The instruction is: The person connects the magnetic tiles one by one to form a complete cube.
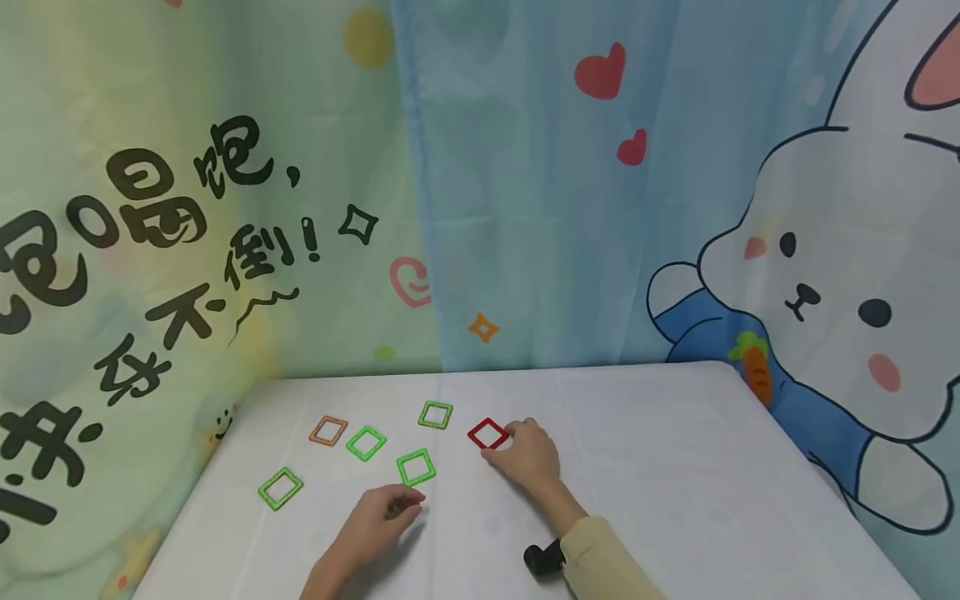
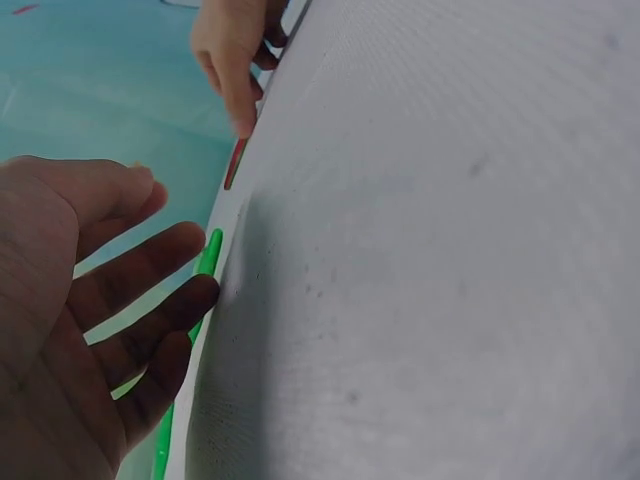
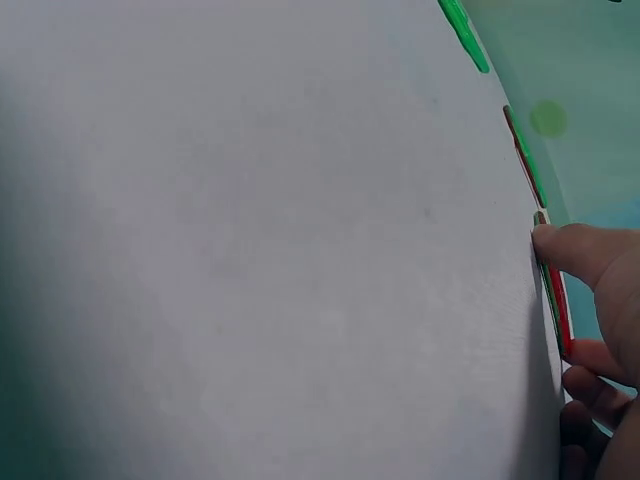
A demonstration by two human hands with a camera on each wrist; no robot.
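six square frames lie flat on the white worktop (image 1: pixel 675 467) in the head view: one red square frame (image 1: pixel 488 433), one orange square frame (image 1: pixel 327 430), and four green ones, namely a far green frame (image 1: pixel 436 414), a middle green frame (image 1: pixel 366 442), a near green frame (image 1: pixel 416 467) and a leftmost green frame (image 1: pixel 281 488). right hand (image 1: pixel 528 454), same view: fingers curled, fingertips pinching the right corner of the red square frame, which rests on the worktop right of the far green frame; beige sleeve (image 1: pixel 607 562) and a black strap mount (image 1: pixel 543 557) at the wrist. left hand (image 1: pixel 378 517), same view: resting on the worktop just below the near green frame, fingertips loosely bent and close to that frame's lower corner, holding nothing; contact cannot be told. backdrop: printed curtain (image 1: pixel 525 192) with a cartoon rabbit (image 1: pixel 840 283), hearts and black lettering. left wrist view: left hand (image 2: pixel 90 330) open, fingers spread and relaxed, fingertips just beside the edge of the near green frame (image 2: pixel 210 252), seen edge-on against the worktop (image 2: pixel 440 250); beyond it the right hand (image 2: pixel 235 50) with one finger down at the red square frame (image 2: pixel 234 165). right wrist view: right hand (image 3: pixel 595 320) with thumb and fingers closed on the red square frame (image 3: pixel 556 300), seen edge-on on the worktop (image 3: pixel 260 240); the far green frame (image 3: pixel 464 35) lies further along, apart from it.
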